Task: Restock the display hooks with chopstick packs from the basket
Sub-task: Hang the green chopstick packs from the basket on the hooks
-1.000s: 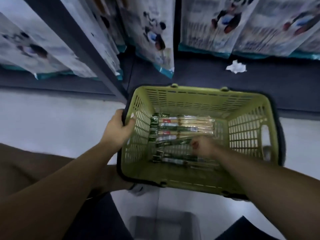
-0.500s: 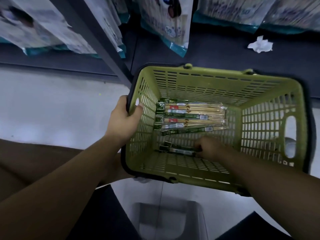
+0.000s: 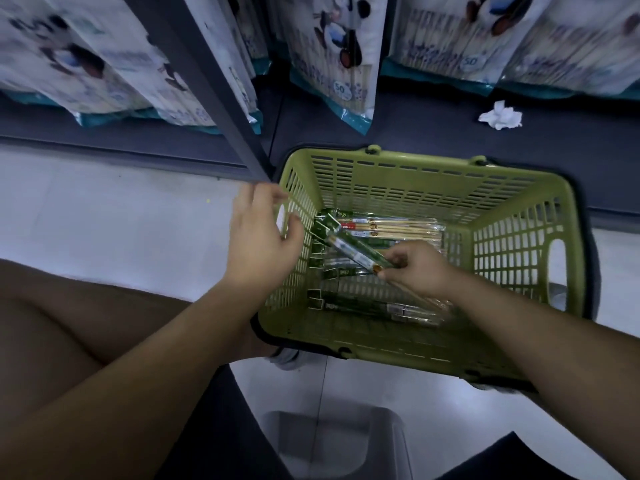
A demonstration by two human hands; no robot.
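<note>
A green plastic basket (image 3: 433, 174) sits on the floor in front of me. Several chopstick packs (image 3: 391, 228) lie flat on its bottom, and another pack lies near the front wall (image 3: 363, 306). My right hand (image 3: 415, 271) pinches one green-wrapped chopstick pack (image 3: 356, 252) by its lower end and holds it tilted, its top pointing up-left above the others. My left hand (image 3: 259, 240) hovers just off the basket's left rim, fingers loosely spread, holding nothing.
Large printed bags (image 3: 332, 60) hang along a dark shelf base (image 3: 415, 133) behind the basket. A crumpled white paper (image 3: 500, 116) lies on that base. A dark upright post (image 3: 214, 88) stands left of the basket. A grey stool (image 3: 332, 441) is under me.
My left hand has let go of the basket's left rim and lifted off it. My right hand has picked one pack off the basket floor and raised it, tilted.
</note>
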